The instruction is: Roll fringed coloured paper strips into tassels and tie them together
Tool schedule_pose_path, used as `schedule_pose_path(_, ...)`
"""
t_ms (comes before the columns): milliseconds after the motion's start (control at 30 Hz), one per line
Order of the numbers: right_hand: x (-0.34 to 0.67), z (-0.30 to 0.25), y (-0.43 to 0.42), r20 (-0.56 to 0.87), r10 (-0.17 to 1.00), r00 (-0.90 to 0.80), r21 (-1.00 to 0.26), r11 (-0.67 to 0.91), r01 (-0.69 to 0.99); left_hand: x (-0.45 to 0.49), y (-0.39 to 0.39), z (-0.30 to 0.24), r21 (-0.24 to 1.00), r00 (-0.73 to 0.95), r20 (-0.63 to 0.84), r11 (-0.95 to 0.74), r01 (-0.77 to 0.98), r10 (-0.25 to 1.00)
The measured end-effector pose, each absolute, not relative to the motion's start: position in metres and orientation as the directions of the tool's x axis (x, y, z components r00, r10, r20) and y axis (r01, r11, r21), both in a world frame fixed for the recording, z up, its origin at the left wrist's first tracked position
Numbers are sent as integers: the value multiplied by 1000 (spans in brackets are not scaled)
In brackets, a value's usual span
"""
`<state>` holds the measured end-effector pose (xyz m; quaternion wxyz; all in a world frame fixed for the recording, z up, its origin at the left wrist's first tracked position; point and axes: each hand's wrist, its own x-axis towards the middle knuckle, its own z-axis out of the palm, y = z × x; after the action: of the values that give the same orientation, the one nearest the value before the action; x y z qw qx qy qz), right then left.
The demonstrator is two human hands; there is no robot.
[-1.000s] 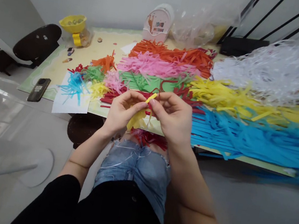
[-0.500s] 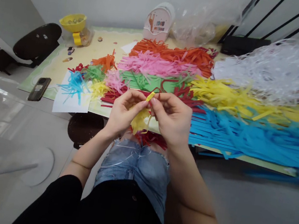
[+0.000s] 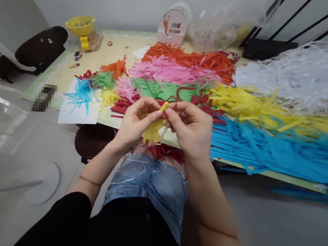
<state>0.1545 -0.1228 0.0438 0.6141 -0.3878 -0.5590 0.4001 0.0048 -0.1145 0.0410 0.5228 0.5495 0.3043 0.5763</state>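
My left hand [image 3: 135, 121] and my right hand [image 3: 190, 128] meet in front of the table edge, both pinched on a yellow paper strip [image 3: 154, 129]. A short end of the strip pokes up between my fingertips and a crumpled, folded part hangs below them. Just behind my hands lie dark red strips [image 3: 203, 102] and a green sheet [image 3: 156, 89]. More red strips [image 3: 166, 152] rest on my lap above my jeans.
The table [image 3: 100, 56] holds piles of paper strips: orange [image 3: 190, 58], pink [image 3: 171, 70], yellow [image 3: 254, 104], blue [image 3: 272, 147], white [image 3: 306, 75]. Small finished tufts [image 3: 96, 86] sit left on white paper. A yellow bowl [image 3: 80, 25], a pink tin [image 3: 174, 23], a phone [image 3: 44, 97] and stools [image 3: 41, 46] are around.
The strip's free end above my fingers has grown shorter and the crumpled part below has bunched up. My hands have shifted slightly higher and stay together.
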Motion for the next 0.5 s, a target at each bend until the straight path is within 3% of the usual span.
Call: schedule_pose_path(500, 157, 45, -126, 416, 906, 76, -903, 403, 149, 10, -112, 36, 931, 103, 334, -312, -189, 937)
